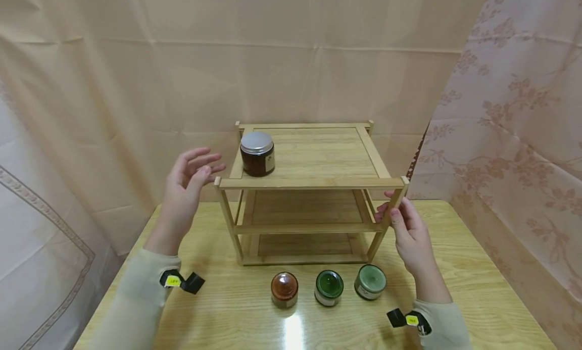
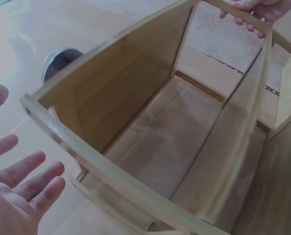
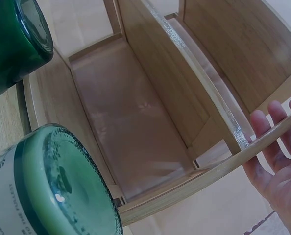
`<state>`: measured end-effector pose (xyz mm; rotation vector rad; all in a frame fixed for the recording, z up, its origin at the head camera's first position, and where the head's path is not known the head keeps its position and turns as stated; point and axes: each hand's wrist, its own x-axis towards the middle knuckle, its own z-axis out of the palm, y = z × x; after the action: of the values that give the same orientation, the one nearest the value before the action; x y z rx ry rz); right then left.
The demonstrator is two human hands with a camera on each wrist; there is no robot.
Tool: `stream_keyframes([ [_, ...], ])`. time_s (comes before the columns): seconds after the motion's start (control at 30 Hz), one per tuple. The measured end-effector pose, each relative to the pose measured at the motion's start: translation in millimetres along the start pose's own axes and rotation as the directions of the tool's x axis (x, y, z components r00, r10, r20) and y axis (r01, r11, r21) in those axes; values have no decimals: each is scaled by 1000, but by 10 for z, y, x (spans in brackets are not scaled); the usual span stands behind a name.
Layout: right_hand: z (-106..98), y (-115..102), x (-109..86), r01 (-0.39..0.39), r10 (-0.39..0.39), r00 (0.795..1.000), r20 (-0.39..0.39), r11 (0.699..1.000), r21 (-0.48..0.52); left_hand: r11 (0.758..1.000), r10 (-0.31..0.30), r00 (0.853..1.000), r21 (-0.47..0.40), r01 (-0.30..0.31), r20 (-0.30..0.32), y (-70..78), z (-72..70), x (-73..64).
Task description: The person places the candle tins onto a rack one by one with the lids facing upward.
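1. Right grip (image 1: 409, 234): wrapped about the front right post of the wooden rack (image 1: 323, 148), thumb on the near side and fingers behind.
2. Left grip (image 1: 184, 193): fingers spread, holding nothing, just beside the rack's upper left corner and apart from it.
3. Hazard, rack: a pull or lift by the right grip alone would probably twist or tip it, the left side being unsupported.
4. Hazard, brown jar (image 1: 257, 155): it stands upright near the left end of the top shelf. A tilt of the rack could make it slide.
5. Hazard, front row: the amber jar (image 1: 284, 289), dark green jar (image 1: 329, 288) and light green jar (image 1: 370, 282) stand just before the rack. Drawing it forward could knock them.
6. Rack position and orientation: upright on the desk (image 1: 464, 269), beyond the front row. Its open front faces the person; its long axis appears to run left to right.
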<state>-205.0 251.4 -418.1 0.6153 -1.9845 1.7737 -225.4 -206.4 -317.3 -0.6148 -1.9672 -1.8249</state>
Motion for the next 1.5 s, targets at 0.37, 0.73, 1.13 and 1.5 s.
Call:
stream_keyframes([
  [0.37,-4,-9,-12,-13,13,1000,-9,1000,-7,999,-31,999,-44,30,-33,-229,-18,-255],
  [0.73,20,-11,6,8,-8,1000,3,1000,21,997,-42,999,62,42,-1,-434,-46,-630],
  [1.13,12,-10,2,-13,14,1000,-12,1000,16,994,-25,998,109,19,52,-518,-94,-946],
  [1.5,13,-11,3,-12,12,1000,-10,1000,28,997,-15,1000,74,14,9,-726,-109,-1169],
])
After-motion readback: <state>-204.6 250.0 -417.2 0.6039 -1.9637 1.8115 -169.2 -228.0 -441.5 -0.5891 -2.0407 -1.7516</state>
